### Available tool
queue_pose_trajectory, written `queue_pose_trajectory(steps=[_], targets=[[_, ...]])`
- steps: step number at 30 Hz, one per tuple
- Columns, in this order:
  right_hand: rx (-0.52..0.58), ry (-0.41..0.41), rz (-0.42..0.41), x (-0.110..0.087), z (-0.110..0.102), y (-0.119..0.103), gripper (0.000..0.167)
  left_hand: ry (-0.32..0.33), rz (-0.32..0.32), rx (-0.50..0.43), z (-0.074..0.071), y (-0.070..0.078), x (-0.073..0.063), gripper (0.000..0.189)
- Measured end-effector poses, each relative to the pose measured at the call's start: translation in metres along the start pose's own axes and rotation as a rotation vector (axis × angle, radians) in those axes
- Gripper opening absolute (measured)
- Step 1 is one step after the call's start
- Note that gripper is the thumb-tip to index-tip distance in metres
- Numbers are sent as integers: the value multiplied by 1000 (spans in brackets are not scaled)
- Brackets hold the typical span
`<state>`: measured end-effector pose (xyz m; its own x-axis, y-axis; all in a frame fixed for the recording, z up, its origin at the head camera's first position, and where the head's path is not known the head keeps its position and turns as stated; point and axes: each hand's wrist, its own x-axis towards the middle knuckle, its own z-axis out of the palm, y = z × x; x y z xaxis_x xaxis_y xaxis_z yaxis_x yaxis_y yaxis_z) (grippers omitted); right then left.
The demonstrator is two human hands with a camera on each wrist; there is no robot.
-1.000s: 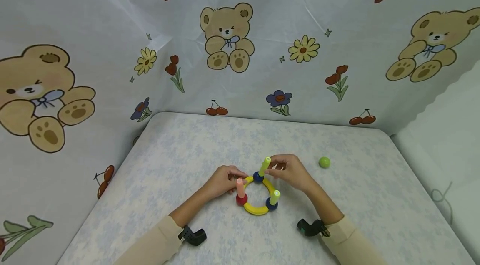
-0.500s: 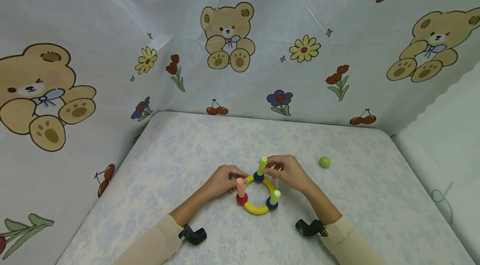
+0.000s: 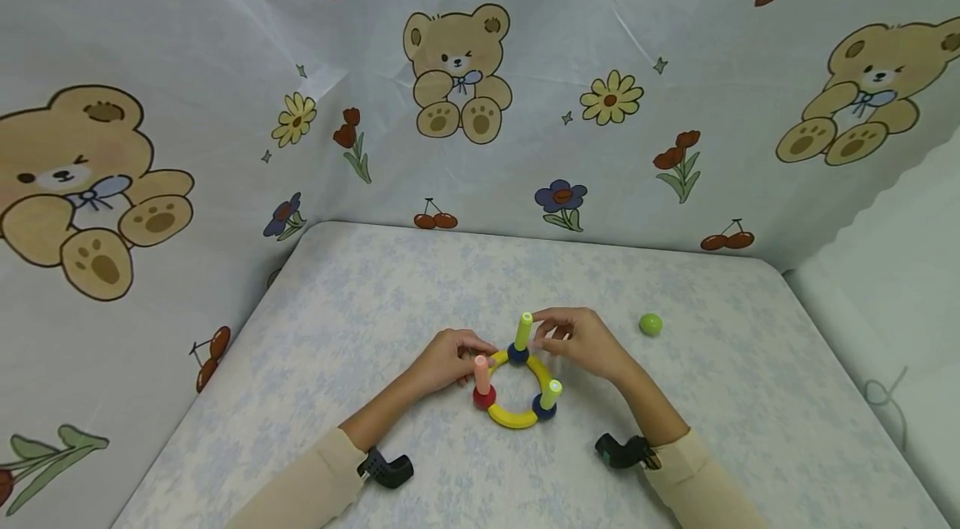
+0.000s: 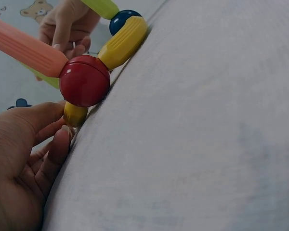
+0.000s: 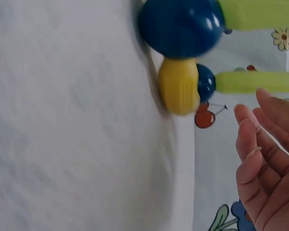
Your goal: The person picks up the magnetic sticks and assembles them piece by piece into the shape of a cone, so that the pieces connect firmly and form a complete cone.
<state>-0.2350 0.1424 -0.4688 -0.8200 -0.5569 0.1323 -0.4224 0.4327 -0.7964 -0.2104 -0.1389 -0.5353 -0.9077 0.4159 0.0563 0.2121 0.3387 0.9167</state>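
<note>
A ring of curved yellow rods (image 3: 512, 417) lies on the table, joined by a red ball (image 3: 484, 397) and two blue balls (image 3: 517, 355). From the red ball rises an orange stick (image 3: 482, 376); a lime green stick (image 3: 523, 332) stands upright on the far blue ball and another lime stick (image 3: 552, 393) on the near one. My left hand (image 3: 442, 362) pinches the yellow rod (image 4: 76, 115) beside the red ball between thumb and fingers. Beside the far lime stick, my right hand (image 3: 579, 340) has loosely bent fingers (image 5: 250, 171) and holds nothing.
A green ball (image 3: 650, 324) lies on the table to the right of my right hand. Behind the patterned tabletop (image 3: 360, 279) hangs a white cloth (image 3: 525, 171) printed with bears. Black wrist cameras (image 3: 390, 471) sit on both wrists.
The far lime stick has gone from leaning right to upright on its blue ball. My right hand has let go of it and drawn slightly right. The left hand keeps its place.
</note>
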Motion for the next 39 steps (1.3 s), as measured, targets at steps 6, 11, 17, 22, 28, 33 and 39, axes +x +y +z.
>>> queue_pose_trajectory(steps=[6, 11, 17, 22, 28, 33, 39], targets=[[11, 65, 36, -4, -23, 6, 31, 0, -8, 8, 0, 0, -1, 23], [-54, 118, 65, -10, -52, 14, 29, 2, -9, 2, 0, 0, -1, 23], [-146, 167, 104, -24, -86, 28, 30, 4, -14, 9, 1, 0, -1, 23], [-182, 184, 137, -35, -107, 38, 32, 2, -15, 10, 2, 2, -1, 24], [-212, 184, 197, -52, -129, 55, 37, 1, -13, 13, 1, 1, -1, 24], [-184, 201, 247, -66, -142, 71, 37, -2, -15, 14, 2, 0, -1, 23], [-141, 180, 315, -73, -146, 91, 44, 5, -18, 12, 2, -1, -1, 22]])
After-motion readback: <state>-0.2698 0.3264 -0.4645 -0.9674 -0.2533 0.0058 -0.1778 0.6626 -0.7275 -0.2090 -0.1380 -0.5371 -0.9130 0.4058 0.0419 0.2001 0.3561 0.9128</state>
